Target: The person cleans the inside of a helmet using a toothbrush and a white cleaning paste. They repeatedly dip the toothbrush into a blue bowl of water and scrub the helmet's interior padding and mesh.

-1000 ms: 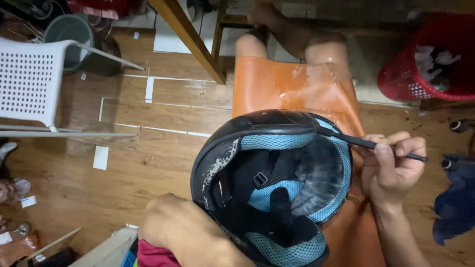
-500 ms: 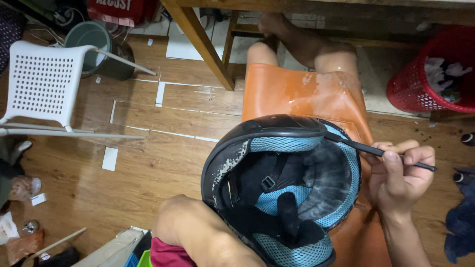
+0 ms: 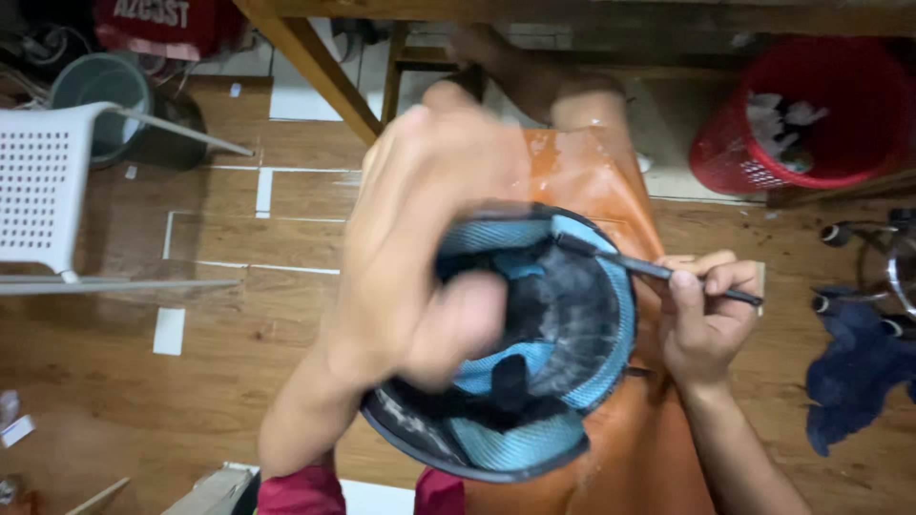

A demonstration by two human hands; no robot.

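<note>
The upturned black helmet [image 3: 534,381] with blue mesh lining rests on my lap, over the orange apron [image 3: 620,458]. My left hand [image 3: 420,248], blurred and close to the camera, covers the helmet's left side; whether it grips the shell I cannot tell. My right hand [image 3: 701,319] pinches a thin black tool [image 3: 658,272] between thumb and fingers, its tip touching the helmet's far right rim. Farther off, a white plastic chair [image 3: 43,186] stands left, a red basket [image 3: 811,114] right.
</note>
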